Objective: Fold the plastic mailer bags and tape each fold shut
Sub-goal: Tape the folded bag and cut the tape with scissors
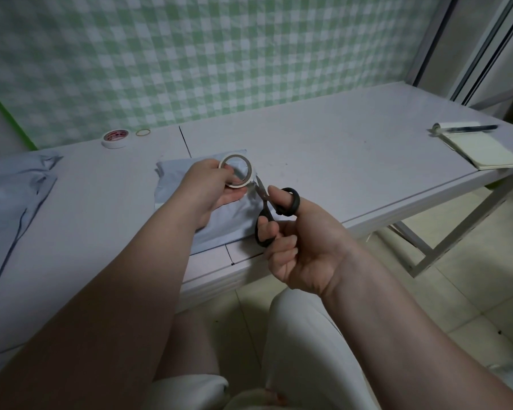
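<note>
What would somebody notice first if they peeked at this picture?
Right in the middle, the left hand holds a roll of tape while the right hand grips black scissors, with the blades pointing up at the roll. Under them a folded grey mailer bag lies on the white table, and a green checked wall fills the back.

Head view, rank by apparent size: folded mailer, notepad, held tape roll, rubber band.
1. folded mailer, though arms partly cover it
2. notepad, farther off, so this is apparent size only
3. held tape roll
4. rubber band
</note>
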The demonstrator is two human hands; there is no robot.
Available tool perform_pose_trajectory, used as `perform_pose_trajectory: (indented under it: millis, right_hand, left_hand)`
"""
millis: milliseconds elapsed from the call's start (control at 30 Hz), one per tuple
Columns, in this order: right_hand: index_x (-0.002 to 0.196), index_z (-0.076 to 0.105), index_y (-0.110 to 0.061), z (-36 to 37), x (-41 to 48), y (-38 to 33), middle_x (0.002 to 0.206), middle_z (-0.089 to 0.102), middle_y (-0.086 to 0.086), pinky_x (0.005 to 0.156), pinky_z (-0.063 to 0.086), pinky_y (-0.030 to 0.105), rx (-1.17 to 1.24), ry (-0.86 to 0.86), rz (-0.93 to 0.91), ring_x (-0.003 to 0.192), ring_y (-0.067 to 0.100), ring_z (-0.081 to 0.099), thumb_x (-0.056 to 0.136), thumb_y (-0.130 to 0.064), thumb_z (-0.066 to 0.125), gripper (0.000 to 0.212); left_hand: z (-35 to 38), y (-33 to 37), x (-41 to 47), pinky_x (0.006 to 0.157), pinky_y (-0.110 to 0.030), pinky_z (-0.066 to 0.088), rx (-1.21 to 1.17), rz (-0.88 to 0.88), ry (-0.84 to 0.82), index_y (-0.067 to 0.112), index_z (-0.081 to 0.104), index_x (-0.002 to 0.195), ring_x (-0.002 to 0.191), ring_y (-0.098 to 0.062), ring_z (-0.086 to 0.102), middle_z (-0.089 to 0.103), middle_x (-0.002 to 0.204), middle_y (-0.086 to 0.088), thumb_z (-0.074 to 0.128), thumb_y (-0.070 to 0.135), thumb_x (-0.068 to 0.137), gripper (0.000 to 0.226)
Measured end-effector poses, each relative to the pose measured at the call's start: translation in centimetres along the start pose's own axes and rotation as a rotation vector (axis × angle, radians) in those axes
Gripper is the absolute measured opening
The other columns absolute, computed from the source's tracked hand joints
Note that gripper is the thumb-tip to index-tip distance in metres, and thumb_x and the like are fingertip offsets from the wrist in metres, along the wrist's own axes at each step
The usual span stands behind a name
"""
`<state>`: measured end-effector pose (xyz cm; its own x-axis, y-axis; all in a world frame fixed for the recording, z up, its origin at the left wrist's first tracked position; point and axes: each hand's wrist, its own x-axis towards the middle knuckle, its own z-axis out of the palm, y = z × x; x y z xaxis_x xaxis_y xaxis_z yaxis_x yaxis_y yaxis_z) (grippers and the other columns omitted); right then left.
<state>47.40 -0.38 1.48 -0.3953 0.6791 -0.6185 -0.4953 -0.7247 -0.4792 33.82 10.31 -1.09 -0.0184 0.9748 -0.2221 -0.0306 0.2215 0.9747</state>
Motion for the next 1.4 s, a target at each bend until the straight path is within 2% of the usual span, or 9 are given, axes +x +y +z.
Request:
perform_pose_trajectory:
  millis: [267,400,700,900,1067,1400]
  right_hand:
    - [0.066,0.053,-0.013,0.1,-0.2,0.4,0.045,0.047,-0.006,0.027,0.024,0.01,-0.031,-0.014,0.022,0.026,0.001,0.03,0.078,-0.046,0.061,0.036]
    - [0.067,0.052,-0.013,0.0,0.1,0.4,0.045,0.047,-0.006,0.028,0.023,0.01,-0.029,-0.003,0.008,0.026,0.001,0.03,0.082,-0.047,0.06,0.038]
    - [0.07,0.05,-0.016,0.0,1.2,0.2,0.045,0.047,-0.006,0.028,0.021,0.009,-0.015,0.015,-0.024,0.025,0.002,0.029,0.085,-0.044,0.059,0.033]
    - [0.069,0.05,-0.015,-0.3,1.5,0.0,0.045,0.046,-0.006,0.028,0.019,0.01,-0.042,0.014,-0.031,0.025,0.002,0.027,0.084,-0.044,0.059,0.034]
    - [0.067,0.05,-0.015,-0.5,1.6,0.0,0.045,0.045,-0.006,0.027,0.019,0.01,-0.042,0.006,-0.03,0.025,0.002,0.026,0.084,-0.044,0.059,0.035]
    - [0.067,0.048,-0.018,-0.4,2.0,0.0,0.043,0.043,-0.008,0.027,0.017,0.01,-0.077,-0.006,-0.054,0.024,0.002,0.023,0.084,-0.044,0.059,0.033]
  left_hand:
    - [-0.1,0.0,-0.1,0.065,-0.026,0.059,-0.01,0.002,-0.003,0.008,0.052,0.078,0.076,-0.023,0.067,0.061,0.084,-0.013,0.046,-0.009,0.089,0.021]
    - [-0.1,0.0,-0.1,0.072,-0.029,0.059,-0.019,-0.003,-0.006,0.007,0.052,0.079,0.082,-0.026,0.067,0.061,0.086,-0.014,0.045,-0.01,0.089,0.021]
    - [0.1,-0.1,-0.2,0.076,-0.031,0.058,-0.01,0.0,0.005,0.008,0.051,0.078,0.081,-0.025,0.066,0.059,0.082,-0.011,0.045,-0.009,0.089,0.021]
    - [0.1,0.0,-0.3,0.072,-0.028,0.059,-0.007,0.003,-0.001,0.009,0.051,0.077,0.078,-0.023,0.066,0.061,0.083,-0.011,0.045,-0.009,0.089,0.023]
    - [0.1,0.0,-0.2,0.076,-0.031,0.058,0.001,0.002,0.0,0.009,0.052,0.077,0.077,-0.024,0.066,0.061,0.08,-0.011,0.045,-0.008,0.09,0.022]
    - [-0.1,-0.1,-0.1,0.074,-0.029,0.059,0.015,0.002,-0.006,0.008,0.051,0.076,0.076,-0.022,0.066,0.06,0.081,-0.01,0.045,-0.009,0.089,0.023]
